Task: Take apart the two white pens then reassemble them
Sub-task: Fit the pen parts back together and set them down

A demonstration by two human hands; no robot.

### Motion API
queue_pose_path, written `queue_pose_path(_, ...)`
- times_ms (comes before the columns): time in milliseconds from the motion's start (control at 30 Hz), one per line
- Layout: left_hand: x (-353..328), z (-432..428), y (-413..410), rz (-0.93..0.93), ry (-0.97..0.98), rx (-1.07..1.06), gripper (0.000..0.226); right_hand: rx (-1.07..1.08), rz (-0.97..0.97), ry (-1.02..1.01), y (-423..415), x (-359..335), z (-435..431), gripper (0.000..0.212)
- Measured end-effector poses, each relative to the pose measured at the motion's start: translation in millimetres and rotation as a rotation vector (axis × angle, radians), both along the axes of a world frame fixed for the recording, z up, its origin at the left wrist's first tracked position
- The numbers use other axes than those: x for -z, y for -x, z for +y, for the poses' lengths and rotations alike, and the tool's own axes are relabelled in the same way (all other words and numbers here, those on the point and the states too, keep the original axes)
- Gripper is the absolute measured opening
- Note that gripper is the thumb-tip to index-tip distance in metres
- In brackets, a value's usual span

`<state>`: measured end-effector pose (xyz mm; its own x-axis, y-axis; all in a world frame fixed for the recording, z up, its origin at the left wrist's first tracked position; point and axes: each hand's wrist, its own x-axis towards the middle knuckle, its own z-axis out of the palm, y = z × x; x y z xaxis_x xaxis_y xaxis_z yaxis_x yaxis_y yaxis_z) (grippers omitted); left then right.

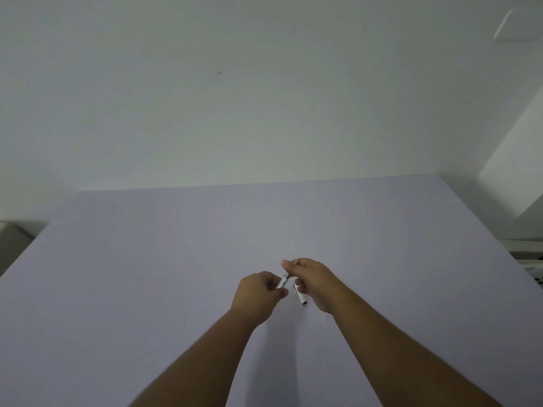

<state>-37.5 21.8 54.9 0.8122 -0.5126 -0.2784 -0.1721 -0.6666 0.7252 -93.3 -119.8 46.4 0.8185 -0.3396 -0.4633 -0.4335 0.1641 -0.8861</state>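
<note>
Pinching one white pen (pixel 282 281) between both hands (pixel 258 292) (pixel 313 277), you kept each end braced for twisting, spare piece (pixel 299 295) tucked below.

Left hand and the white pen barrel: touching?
Touching. The head view shows the left hand with thumb and fingers closed around the lower end of the white pen barrel; the right hand pinches its upper end.

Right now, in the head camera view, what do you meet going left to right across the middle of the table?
Bare lavender table → left hand → white pen held between both hands → white pen piece with dark tip → right hand.
</note>
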Motion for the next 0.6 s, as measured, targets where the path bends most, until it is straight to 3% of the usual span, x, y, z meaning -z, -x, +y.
queue_pose_path(100,-1.7,0.8,-0.7,-0.001,-0.003,-0.001,0.005,0.013,-0.072,-0.039,1.3,-0.4,-1.1,0.013)
queue_pose_path(200,-1.3,-0.6,1.8,-0.016,-0.015,0.021,0.006,0.005,0.082,0.17,-0.6,-2.0,-0.4,0.037)
queue_pose_path(267,-1.3,-0.8,2.4,-0.016,-0.011,0.015,0.004,-0.013,0.087,0.159,-0.1,-2.4,-0.1,0.041)
queue_pose_path(400,-4.0,-0.6,-0.3,-0.017,-0.008,0.0,0.009,-0.025,-0.052,-0.014,1.8,-3.7,-0.7,0.017)
queue_pose_path(533,-3.2,-1.4,1.3,-0.015,-0.016,0.018,0.007,-0.025,0.083,0.221,-2.4,-2.5,2.3,0.033)
queue_pose_path(600,-2.5,-0.8,1.1,-0.003,-0.013,0.011,0.008,-0.046,0.078,0.205,-2.4,-2.0,2.1,0.035)
